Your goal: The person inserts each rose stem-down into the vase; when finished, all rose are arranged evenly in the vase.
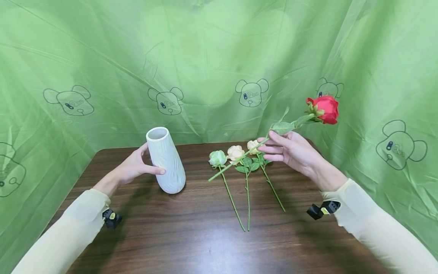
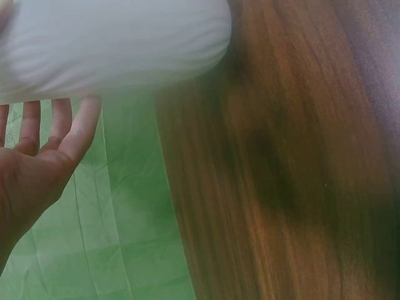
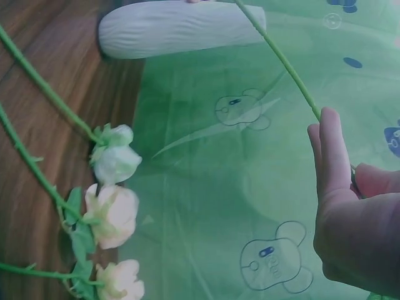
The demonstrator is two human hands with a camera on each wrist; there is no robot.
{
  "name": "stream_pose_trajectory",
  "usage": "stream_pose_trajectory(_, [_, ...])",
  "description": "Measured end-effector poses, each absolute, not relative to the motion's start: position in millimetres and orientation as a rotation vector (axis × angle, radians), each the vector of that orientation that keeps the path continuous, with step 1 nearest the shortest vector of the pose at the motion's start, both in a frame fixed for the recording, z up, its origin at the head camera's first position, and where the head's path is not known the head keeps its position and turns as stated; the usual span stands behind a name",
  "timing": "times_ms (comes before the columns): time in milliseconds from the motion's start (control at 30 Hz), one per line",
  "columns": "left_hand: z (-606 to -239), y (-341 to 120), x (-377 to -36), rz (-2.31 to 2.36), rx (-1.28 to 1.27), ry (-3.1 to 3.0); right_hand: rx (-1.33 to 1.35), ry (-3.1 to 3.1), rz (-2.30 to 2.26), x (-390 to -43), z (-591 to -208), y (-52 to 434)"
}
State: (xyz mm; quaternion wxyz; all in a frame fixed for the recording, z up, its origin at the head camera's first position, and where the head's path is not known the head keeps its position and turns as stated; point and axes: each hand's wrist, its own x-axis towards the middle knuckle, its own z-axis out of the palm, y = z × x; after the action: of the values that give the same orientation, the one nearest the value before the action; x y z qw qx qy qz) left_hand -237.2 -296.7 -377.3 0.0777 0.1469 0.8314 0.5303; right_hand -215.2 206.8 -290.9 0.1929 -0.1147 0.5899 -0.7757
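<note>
A white ribbed vase (image 1: pixel 167 163) stands on the wooden table, tilted slightly in the head view. My left hand (image 1: pixel 131 167) grips its left side, thumb across the front and fingers behind. In the left wrist view, those fingers (image 2: pixel 81 125) reach the vase's wall (image 2: pixel 125 50). Held up at the right is a red rose (image 1: pixel 328 110), its green stem (image 3: pixel 284 62) pinched between thumb and fingers of my right hand (image 1: pixel 295 152). The bloom points right and up; the stem's lower end slants left, above the lying flowers. The vase's mouth faces up.
A pale green flower (image 1: pixel 218 158) and two cream flowers (image 1: pixel 236 153) lie side by side on the table (image 1: pixel 137 228), stems toward me. Behind and beside the table hangs a green cloth (image 1: pixel 212 68) printed with bear heads.
</note>
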Motion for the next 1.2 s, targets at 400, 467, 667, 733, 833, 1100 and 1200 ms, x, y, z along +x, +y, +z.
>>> stream_pose_trajectory(400, [-378.5,-297.2,-237.5,1.575,0.441,2.503,-0.323,1.521,-2.334,-218.5,-264.2,178.6])
stream_pose_trajectory(467, [-378.0,-297.1,-237.1,1.576,0.442,2.503,-0.325,1.518,-2.335,-219.2,-262.5,172.3])
stream_pose_trajectory(667, [-378.4,-296.3,-237.2,1.578,0.441,2.501,-0.357,1.443,-2.377,-222.9,-257.5,154.9])
stream_pose_trajectory(733, [-378.7,-296.5,-237.2,1.577,0.440,2.502,-0.363,1.403,-2.407,-224.6,-255.3,148.6])
stream_pose_trajectory(833, [-379.3,-296.9,-237.1,1.577,0.437,2.506,-0.364,1.348,-2.464,-227.6,-251.5,138.1])
stream_pose_trajectory(1100, [-380.3,-297.3,-237.3,1.584,0.445,2.498,-0.377,1.332,-2.600,-229.0,-244.6,111.2])
stream_pose_trajectory(1200, [-379.8,-297.0,-237.1,1.579,0.445,2.502,-0.395,1.298,-2.639,-231.7,-241.5,100.8])
